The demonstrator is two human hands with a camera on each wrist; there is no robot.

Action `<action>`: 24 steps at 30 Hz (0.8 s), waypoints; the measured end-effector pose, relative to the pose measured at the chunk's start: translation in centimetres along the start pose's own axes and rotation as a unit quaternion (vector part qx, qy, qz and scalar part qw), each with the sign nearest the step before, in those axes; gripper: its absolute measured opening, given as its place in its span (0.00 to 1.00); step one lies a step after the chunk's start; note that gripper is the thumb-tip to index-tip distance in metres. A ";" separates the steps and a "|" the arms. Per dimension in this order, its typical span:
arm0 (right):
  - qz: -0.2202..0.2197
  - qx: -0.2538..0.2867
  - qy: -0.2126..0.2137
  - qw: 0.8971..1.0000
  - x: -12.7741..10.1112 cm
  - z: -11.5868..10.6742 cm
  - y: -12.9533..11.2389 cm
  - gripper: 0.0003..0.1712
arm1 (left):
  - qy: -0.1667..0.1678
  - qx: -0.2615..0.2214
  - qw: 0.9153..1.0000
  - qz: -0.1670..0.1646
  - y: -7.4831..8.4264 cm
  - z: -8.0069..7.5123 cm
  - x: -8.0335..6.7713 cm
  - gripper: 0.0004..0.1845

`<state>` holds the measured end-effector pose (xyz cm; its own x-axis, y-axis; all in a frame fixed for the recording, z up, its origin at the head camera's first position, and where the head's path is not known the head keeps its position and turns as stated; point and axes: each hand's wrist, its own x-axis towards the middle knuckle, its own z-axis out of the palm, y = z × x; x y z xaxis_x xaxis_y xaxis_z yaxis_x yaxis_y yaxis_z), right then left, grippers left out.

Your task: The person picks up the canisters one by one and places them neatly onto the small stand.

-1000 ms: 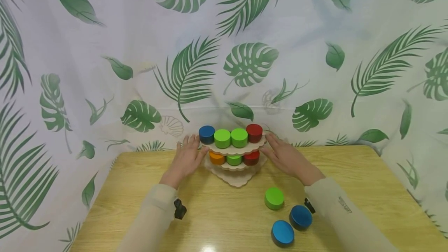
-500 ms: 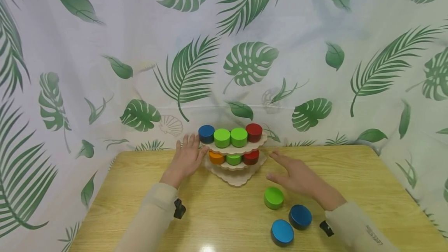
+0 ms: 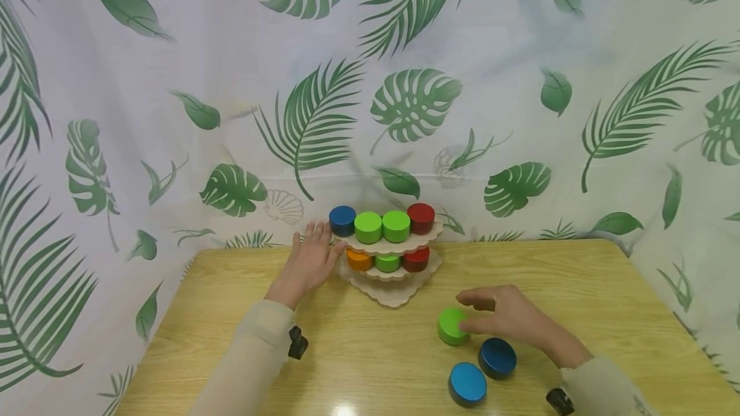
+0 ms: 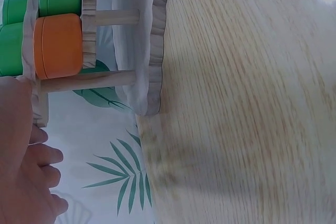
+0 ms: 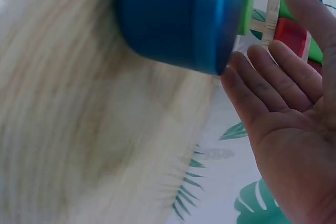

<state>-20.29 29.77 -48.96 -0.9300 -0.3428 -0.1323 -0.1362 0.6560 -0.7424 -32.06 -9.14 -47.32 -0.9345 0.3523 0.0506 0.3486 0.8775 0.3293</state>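
A tiered wooden stand (image 3: 393, 295) sits at the table's far middle. Its top shelf carries a blue (image 3: 342, 219), two green (image 3: 381, 226) and a red disc (image 3: 421, 217); the shelf below holds orange (image 3: 358, 259), green (image 3: 387, 263) and red ones (image 3: 415, 259). My left hand (image 3: 312, 255) rests with straight fingers against the stand's left edge; the left wrist view shows the orange disc (image 4: 58, 45) beside it. My right hand (image 3: 505, 316) lies low over the table, fingertips at a loose green disc (image 3: 448, 327). Its fingers (image 5: 262, 77) look nearly straight in the right wrist view.
A dark blue disc (image 3: 497, 357) and a lighter blue disc (image 3: 467, 384) lie near the front right of the wooden table (image 3: 376, 358), close to my right wrist. A leaf-print curtain (image 3: 173, 82) hangs around the table's back and sides.
My right hand left the stand's right side and came back and down to the loose green disc. The left hand stayed against the stand.
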 end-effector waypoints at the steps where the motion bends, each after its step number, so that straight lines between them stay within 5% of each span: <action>1: 0.000 0.002 -0.004 1.000 0.0 0.0 0.1 0.39 | 0.001 0.000 1.000 0.001 0.0 0.0 0.0 0.40; 10: -0.043 -0.027 -0.029 0.998 0.2 0.7 1.0 0.38 | -0.014 -0.003 1.000 -0.006 -0.1 0.0 0.2 0.40; 24: -0.041 -0.103 -0.032 0.993 1.1 2.0 0.6 0.41 | -0.015 -0.007 1.000 -0.001 -0.2 -0.1 0.3 0.40</action>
<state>-20.77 28.47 -50.87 -0.8900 -0.4391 -0.1228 -0.2843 0.7451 -0.6034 -32.37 -9.23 -47.30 -0.9323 0.3611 0.0223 0.3464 0.8732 0.3429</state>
